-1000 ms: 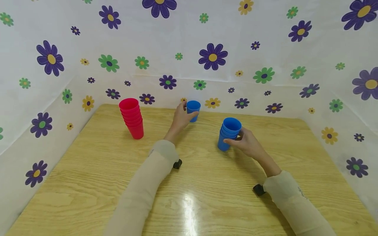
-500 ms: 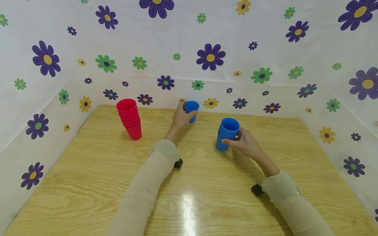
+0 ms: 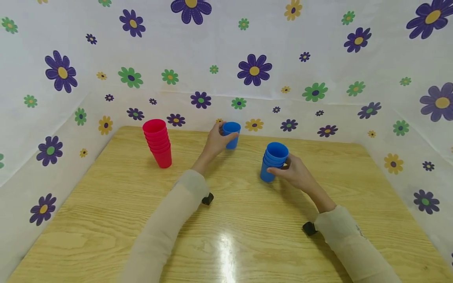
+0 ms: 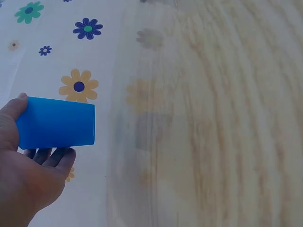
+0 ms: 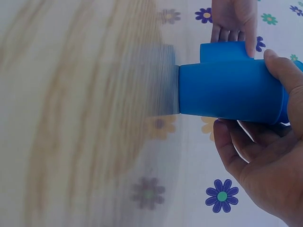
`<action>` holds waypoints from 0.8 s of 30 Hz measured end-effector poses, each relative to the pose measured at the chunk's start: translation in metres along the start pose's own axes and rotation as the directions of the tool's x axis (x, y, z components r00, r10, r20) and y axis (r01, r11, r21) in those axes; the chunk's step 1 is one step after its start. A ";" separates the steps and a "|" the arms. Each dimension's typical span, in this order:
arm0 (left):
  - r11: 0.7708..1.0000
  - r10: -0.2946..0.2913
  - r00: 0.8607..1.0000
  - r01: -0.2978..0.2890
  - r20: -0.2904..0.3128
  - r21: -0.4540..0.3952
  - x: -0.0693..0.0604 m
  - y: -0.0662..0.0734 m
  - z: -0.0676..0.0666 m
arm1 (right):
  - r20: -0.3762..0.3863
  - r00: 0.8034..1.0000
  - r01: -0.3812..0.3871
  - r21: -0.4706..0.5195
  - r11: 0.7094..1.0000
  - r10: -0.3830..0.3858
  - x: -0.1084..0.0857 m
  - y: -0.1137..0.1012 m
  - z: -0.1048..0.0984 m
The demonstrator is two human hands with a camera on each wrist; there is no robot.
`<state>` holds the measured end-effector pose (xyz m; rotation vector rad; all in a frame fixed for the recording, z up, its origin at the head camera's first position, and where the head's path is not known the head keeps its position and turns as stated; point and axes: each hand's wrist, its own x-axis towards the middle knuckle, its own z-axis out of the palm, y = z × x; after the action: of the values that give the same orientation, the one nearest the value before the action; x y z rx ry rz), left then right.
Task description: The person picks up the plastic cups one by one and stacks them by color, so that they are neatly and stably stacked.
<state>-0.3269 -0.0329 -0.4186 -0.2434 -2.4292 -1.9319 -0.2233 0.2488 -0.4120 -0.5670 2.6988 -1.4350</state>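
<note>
A single blue cup (image 3: 231, 135) is held upright by my left hand (image 3: 216, 142) near the table's back edge. In the left wrist view the thumb lies on one side of that cup (image 4: 59, 123) and the fingers on the other; a gap shows between its base and its reflection, so it seems slightly raised. Nearer and to the right, my right hand (image 3: 296, 171) grips a stack of several nested blue cups (image 3: 270, 167) from its right side. The right wrist view shows the stack's base (image 5: 222, 90) at the tabletop, thumb and fingers around its upper part.
A tall stack of nested red cups (image 3: 161, 147) stands upright at the back left of the wooden table (image 3: 226, 220). White flower-print cloth (image 3: 198, 55) walls in the table at the back and both sides.
The left forearm has shifted slightly left, and the single blue cup in the left hand has moved very little. The right hand keeps its grip on the blue stack in the same place.
</note>
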 end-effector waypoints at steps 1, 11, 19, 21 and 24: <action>1.000 0.001 1.000 -0.001 0.007 -0.010 -0.002 0.001 -0.002 | 0.000 1.000 -0.001 -0.003 1.000 0.001 0.000 0.000 0.000; 0.998 0.046 0.994 -0.041 0.096 -0.053 -0.021 0.014 -0.013 | 0.010 1.000 -0.004 0.002 1.000 0.004 -0.001 -0.003 0.000; 0.996 0.057 0.991 -0.049 0.124 -0.068 -0.033 0.020 -0.019 | 0.009 1.000 -0.005 -0.005 1.000 0.005 -0.001 0.000 0.000; 0.997 0.062 0.990 -0.055 0.127 -0.062 -0.036 0.022 -0.020 | 0.006 1.000 -0.004 -0.010 1.000 0.004 -0.001 0.000 0.000; 0.997 0.066 0.989 -0.059 0.130 -0.055 -0.040 0.023 -0.022 | 0.002 1.000 -0.001 -0.016 1.000 0.001 0.000 0.002 0.000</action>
<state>-0.2859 -0.0532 -0.3962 -0.4572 -2.4200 -2.0133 -0.2237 0.2494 -0.4137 -0.5683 2.7107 -1.4137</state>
